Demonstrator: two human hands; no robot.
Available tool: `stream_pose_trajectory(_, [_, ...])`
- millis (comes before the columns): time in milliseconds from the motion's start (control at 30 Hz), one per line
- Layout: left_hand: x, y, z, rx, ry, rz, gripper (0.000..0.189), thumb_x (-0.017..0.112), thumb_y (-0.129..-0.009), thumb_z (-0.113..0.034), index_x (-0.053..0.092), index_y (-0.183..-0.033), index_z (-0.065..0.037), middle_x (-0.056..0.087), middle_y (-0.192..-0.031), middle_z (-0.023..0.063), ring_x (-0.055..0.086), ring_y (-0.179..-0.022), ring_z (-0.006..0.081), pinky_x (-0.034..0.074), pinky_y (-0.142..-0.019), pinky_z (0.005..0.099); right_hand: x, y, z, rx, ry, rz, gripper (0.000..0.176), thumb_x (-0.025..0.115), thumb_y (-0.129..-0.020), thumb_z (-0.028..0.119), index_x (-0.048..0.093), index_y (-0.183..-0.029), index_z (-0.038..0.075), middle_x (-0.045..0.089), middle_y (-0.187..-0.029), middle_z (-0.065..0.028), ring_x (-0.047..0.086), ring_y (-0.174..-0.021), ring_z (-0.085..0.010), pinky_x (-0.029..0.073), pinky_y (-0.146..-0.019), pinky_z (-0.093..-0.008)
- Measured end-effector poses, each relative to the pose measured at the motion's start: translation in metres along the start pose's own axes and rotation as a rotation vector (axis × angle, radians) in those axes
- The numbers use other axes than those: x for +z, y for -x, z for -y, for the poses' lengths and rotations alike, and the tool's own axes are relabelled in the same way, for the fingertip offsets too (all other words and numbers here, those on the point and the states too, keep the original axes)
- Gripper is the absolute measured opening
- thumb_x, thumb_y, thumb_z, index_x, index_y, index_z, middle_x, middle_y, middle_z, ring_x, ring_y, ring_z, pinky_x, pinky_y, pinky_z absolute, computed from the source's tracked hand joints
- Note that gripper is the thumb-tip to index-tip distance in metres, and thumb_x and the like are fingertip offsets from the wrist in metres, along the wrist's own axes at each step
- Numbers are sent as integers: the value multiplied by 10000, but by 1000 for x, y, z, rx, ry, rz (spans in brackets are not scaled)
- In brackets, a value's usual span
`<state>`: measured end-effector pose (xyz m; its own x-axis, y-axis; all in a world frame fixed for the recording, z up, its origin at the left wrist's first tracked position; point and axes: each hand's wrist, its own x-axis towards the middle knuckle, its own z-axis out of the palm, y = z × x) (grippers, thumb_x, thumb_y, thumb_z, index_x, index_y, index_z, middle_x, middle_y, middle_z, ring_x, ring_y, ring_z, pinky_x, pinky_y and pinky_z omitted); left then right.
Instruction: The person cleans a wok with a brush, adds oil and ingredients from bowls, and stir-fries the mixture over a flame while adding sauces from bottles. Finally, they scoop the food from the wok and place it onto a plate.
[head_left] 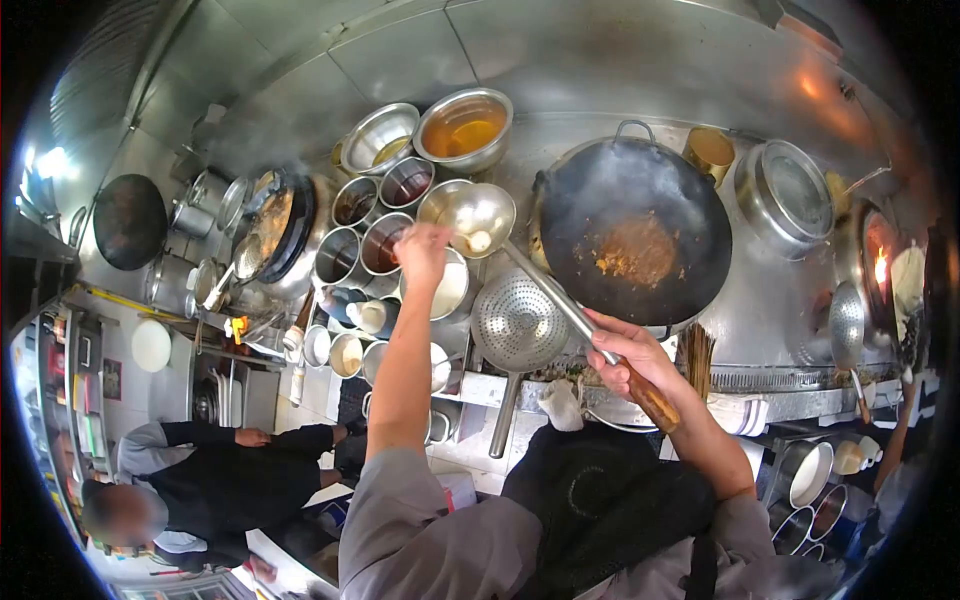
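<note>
My right hand [632, 358] is wrapped round the wooden-ended handle of a metal ladle [492, 212]. A little pale stuff lies in the ladle's bowl, which is held over the seasoning containers, left of the wok. My left hand [424, 248] reaches over the containers beside the ladle; its fingers are blurred, and whether they hold anything is hidden. A dark wok [590, 270] with reddish-brown food [638, 250] in it steams on the stove. Below the ladle lies a perforated strainer [518, 320].
Bowls of orange liquid [466, 130] and steel pots of sauce [406, 184] stand behind my left hand. Further right are a lidded pot [790, 195] and a burner flame [881, 266]. A person [230, 480] in a dark apron is at the lower left.
</note>
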<state>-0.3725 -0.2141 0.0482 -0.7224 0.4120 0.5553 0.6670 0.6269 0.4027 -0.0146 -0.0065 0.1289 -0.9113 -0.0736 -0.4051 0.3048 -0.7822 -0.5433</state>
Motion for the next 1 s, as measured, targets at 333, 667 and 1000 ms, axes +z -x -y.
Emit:
stream_pose_trajectory(333, [-12, 104, 97, 27, -484, -22, 333, 646, -792, -130, 658, -1124, -157, 667, -1103, 132, 607, -984, 376, 502, -809, 526, -64, 69, 22, -153, -19, -232, 570, 588, -980, 132, 363, -1501, 81, 594, -779, -124, 460, -474, -84, 359, -396, -205])
stream_pose_trajectory(667, [-208, 377, -79, -687, -338, -436, 325, 702, -876, -138, 637, -1142, 36, 675, -1115, 202, 652, -1023, 321, 494, -924, 400, -214, 73, 61, -247, 1510, -483, 534, 611, -955, 170, 462, -1455, 56, 612, -652, -132, 569, -509, -150, 460, -467, -357])
stream_pose_trajectory(1000, [-209, 755, -209, -1565, -652, -344, 450, 755, -793, -306, 672, -1122, -10, 693, -1091, 198, 659, -1010, 346, 502, -903, 435, -247, 41, 59, -292, 1146, -223, 564, 629, -968, 225, 438, -1472, 60, 563, -647, -11, 506, -460, -89, 407, -406, -273])
